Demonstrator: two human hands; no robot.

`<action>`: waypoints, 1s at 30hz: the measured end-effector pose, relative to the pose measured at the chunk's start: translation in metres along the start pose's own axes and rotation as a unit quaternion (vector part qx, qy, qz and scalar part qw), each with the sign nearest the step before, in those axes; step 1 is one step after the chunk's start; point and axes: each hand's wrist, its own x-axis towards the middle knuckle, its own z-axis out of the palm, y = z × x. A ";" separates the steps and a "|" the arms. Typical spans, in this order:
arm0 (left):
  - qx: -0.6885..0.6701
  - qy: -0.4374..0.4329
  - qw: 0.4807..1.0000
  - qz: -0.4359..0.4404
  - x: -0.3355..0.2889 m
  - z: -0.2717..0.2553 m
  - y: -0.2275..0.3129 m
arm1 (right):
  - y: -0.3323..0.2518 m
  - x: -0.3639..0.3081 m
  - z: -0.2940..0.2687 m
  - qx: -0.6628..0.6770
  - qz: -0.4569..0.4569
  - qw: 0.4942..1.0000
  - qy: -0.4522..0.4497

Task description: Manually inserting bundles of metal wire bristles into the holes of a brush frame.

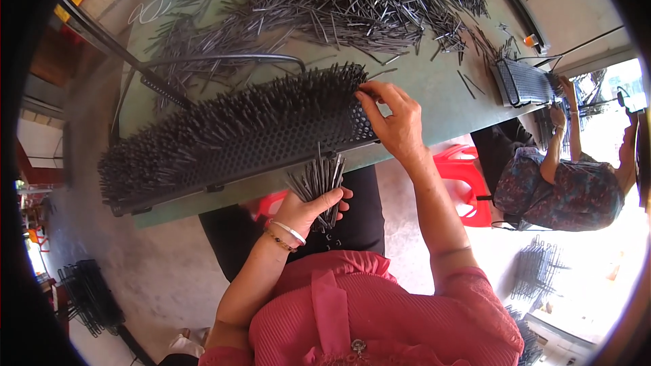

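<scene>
A long black perforated rack (271,132) lies slantwise along the table's near edge. Thin black sticks (203,118) stand upright in many of its holes, densest at the left and along the far side. Below the rack, my left hand (306,209) is closed round a loose bundle of black sticks (319,177). My right hand (393,115) is at the rack's right end, thumb and fingertips pinched together beside the last standing sticks. Whatever lies between those fingertips is too small to make out. Bare holes (363,122) show just under that hand.
A big heap of loose black sticks (352,3) covers the far part of the green table (434,105). A black metal bar (125,54) crosses at the left. On the right, another person (559,186) works at a similar rack (525,83), near a red stool (464,179).
</scene>
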 end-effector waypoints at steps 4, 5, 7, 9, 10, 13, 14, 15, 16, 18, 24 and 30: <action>0.021 -0.010 1.000 -0.005 0.000 -0.001 0.001 | -0.004 0.001 -0.001 0.005 -0.003 1.000 0.002; 0.024 -0.012 1.000 -0.007 0.000 -0.001 0.001 | -0.004 0.002 -0.002 0.005 -0.003 1.000 0.002; 0.025 -0.007 1.000 -0.016 0.000 -0.001 -0.001 | -0.005 0.002 -0.002 0.014 0.003 1.000 0.005; 0.027 -0.002 0.999 -0.025 0.001 0.000 -0.002 | -0.006 0.002 -0.003 0.023 0.028 0.999 0.012; 0.019 -0.012 1.000 -0.015 0.001 0.000 -0.002 | -0.007 0.002 -0.004 0.032 0.052 0.998 0.018; 0.019 -0.018 1.000 -0.002 0.001 0.001 -0.001 | -0.007 0.005 -0.005 0.066 0.070 0.995 0.010; 0.025 -0.013 1.000 0.002 0.001 0.002 0.000 | -0.008 0.006 -0.006 0.066 0.072 0.995 0.011; 0.027 -0.014 1.000 0.001 0.002 0.001 -0.001 | -0.009 0.007 -0.006 0.071 0.076 0.995 0.001; 0.022 -0.010 1.000 0.003 0.003 -0.001 -0.003 | -0.010 0.007 -0.006 0.076 0.080 0.994 -0.009; 0.020 -0.006 1.000 0.003 0.004 0.000 -0.003 | -0.010 0.006 -0.004 0.087 0.079 0.993 0.008; -0.006 0.006 1.000 0.016 0.006 0.008 -0.001 | -0.007 0.003 -0.006 0.102 0.090 0.990 0.020; -0.006 0.026 1.000 0.007 0.008 0.011 -0.001 | -0.006 0.003 -0.007 0.088 0.051 0.995 0.001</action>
